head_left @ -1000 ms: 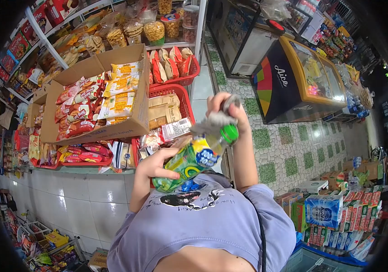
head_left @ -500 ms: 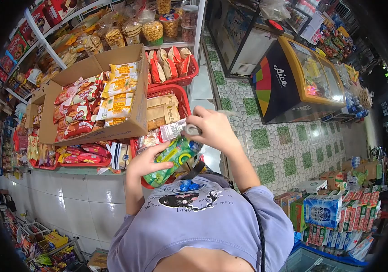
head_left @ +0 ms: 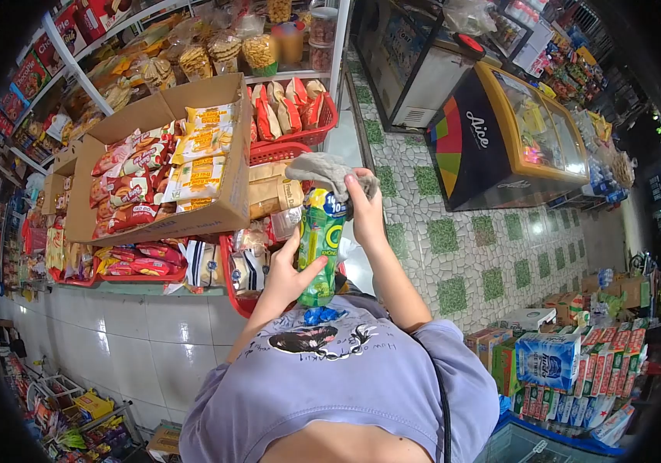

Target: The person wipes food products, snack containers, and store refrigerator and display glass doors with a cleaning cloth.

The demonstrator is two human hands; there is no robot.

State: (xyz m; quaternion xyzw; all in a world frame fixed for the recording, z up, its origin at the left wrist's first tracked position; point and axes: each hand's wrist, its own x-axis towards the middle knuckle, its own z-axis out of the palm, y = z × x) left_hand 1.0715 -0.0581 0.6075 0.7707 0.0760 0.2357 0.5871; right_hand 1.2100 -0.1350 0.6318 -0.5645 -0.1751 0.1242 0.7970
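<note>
My left hand [head_left: 290,274] is wrapped round the lower part of a green drink bottle [head_left: 320,245], which stands nearly upright in front of my chest. The bottle has a yellow "O" on its label and a blue band near the top. In my right hand [head_left: 364,202] is a grey cloth [head_left: 323,168], draped over the bottle's top end, so the cap is hidden. Just beyond the bottle lie packaged breads [head_left: 272,193] in a red basket [head_left: 288,151].
To the left, a cardboard box [head_left: 168,229] holds red and yellow snack packets. A second red basket [head_left: 323,133] sits behind, below shelves of jars. An Aice freezer [head_left: 469,147] stands on the tiled floor at right, with stacked cartons [head_left: 550,359] at lower right.
The bottle has swung from a slant to nearly upright. My right hand has moved right, and the cloth, earlier bunched at the bottle's top, now spreads over it.
</note>
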